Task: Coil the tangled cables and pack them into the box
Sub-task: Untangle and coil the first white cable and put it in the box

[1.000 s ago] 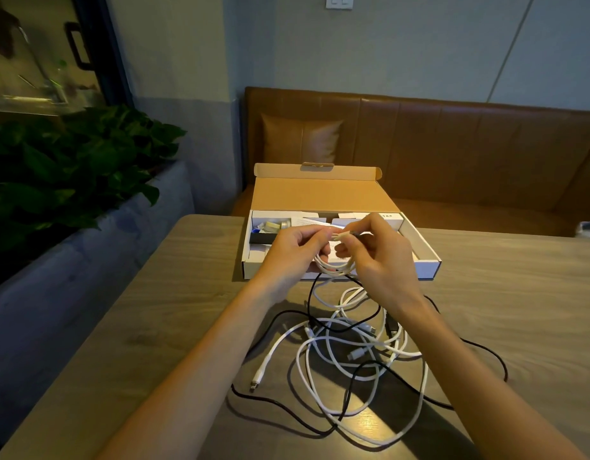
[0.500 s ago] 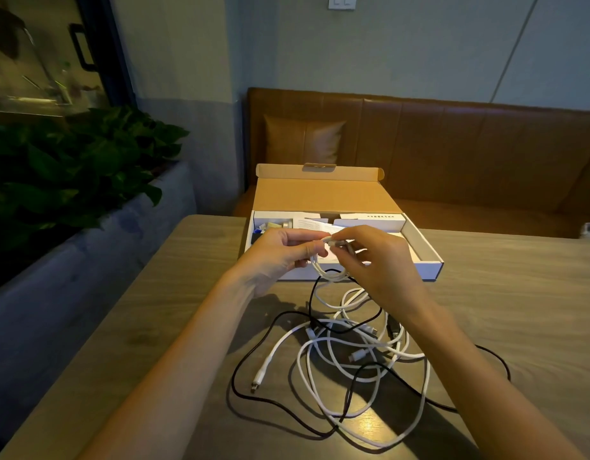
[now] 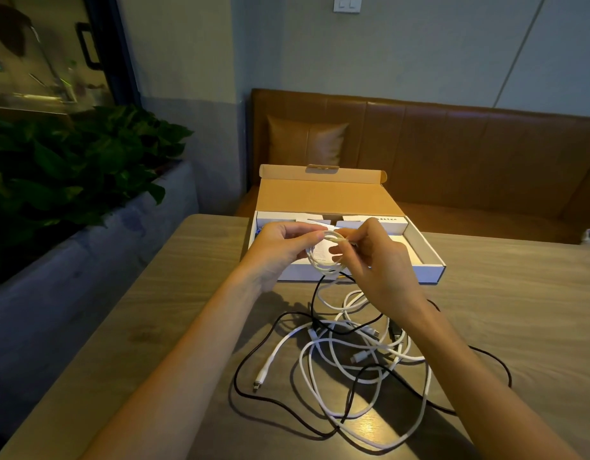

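Both grips, left hand [image 3: 280,250] and right hand [image 3: 376,263], pinch one white cable coil [image 3: 315,265]. Lettering inside the box [image 3: 403,273] is unreadable.

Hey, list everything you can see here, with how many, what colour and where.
table: one, grey-brown, foreground
box: one, white with brown lid, open, far side of table
coil: one, white, held up before box
white cables: several, white, tangled on table
black cable: at least one, black, through tangle
bench: one, brown, behind table
cushion: one, brown, on bench
plant: one, green, left
left hand: grips coil
right hand: pinches coil
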A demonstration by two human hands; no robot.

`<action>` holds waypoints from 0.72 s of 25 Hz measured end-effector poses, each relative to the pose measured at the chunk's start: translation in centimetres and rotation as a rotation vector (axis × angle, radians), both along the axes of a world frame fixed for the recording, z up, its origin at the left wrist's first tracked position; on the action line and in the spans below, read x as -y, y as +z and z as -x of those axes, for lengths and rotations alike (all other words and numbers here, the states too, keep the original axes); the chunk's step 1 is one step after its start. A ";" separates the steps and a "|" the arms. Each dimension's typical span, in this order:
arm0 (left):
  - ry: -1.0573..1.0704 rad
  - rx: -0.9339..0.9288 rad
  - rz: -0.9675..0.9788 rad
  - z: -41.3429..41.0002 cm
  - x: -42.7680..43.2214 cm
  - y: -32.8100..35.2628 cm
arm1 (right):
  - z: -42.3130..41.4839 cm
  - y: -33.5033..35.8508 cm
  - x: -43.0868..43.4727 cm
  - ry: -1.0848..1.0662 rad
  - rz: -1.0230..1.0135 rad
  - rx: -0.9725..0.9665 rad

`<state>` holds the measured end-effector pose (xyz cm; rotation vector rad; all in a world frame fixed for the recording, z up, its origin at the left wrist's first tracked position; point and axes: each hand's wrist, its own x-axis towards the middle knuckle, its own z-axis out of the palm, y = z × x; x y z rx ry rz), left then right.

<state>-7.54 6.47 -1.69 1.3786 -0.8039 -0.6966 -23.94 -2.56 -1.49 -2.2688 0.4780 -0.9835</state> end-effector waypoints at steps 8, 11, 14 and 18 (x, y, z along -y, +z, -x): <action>-0.035 0.018 0.056 0.8 0.1 0.1 | 0.5 0.6 0.7 0.093 -0.159 0.043; -0.001 0.098 0.061 1.6 0.3 0.1 | 0.2 -0.1 0.8 -0.067 0.134 -0.095; -0.003 0.168 0.033 1.8 0.4 0.0 | -0.1 -0.2 0.6 -0.120 0.242 -0.115; 0.024 0.322 0.003 2.0 0.5 -0.4 | 0.1 -0.2 0.3 -0.098 0.268 -0.154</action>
